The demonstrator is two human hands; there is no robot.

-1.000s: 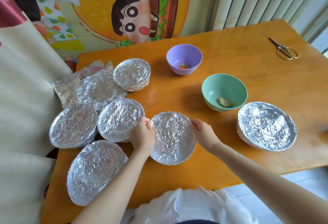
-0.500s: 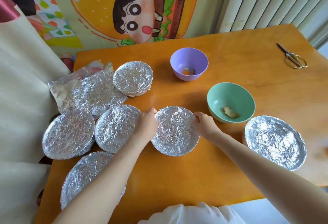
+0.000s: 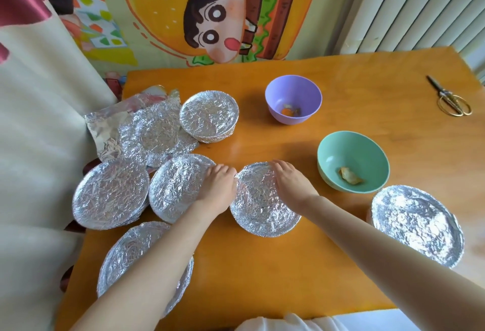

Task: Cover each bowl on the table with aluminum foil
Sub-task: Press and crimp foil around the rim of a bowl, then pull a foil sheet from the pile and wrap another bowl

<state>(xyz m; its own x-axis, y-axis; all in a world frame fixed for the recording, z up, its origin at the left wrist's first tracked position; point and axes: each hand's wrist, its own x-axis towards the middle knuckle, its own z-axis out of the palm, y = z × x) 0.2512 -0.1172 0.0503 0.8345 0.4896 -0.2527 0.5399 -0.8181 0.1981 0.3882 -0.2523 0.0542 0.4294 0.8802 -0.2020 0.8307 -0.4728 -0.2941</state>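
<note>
Crimping foil round the centre bowl (image 3: 263, 207), held from both sides. With the left hand (image 3: 217, 186), clamped on the left rim, fingers curled tight against the foil. With the right hand (image 3: 291, 186), draped over the far rim, fingers bent down round the edge and close together. Probably near done on this one, going by the foil snug all round. For the coming move, two bare bowls beyond the fingertips: green bowl (image 3: 353, 164) just right of the right fingers, a scrap of food inside; purple bowl (image 3: 293, 99) well past the right fingers, straight ahead, food at the bottom. Both round, so no long axis to line up with. Both nearer the right hand, the green by far. Loose foil (image 3: 147, 128) up and left of the left fingers, beside the foiled cluster (image 3: 110, 194), so nearer the left hand; likely a left-hand fetch and a right-hand pull on the green bowl. Counting: eight bowls on the table (image 3: 288, 265), six foiled, two open. Of the six, four in the cluster left of the left fingers, the centre one under them, the right bowl (image 3: 417, 223) out beyond the right forearm. Loose foil apparently two pieces, one flat, one already dished. One pair of scissors (image 3: 451, 99), far right of the right fingers.
</note>
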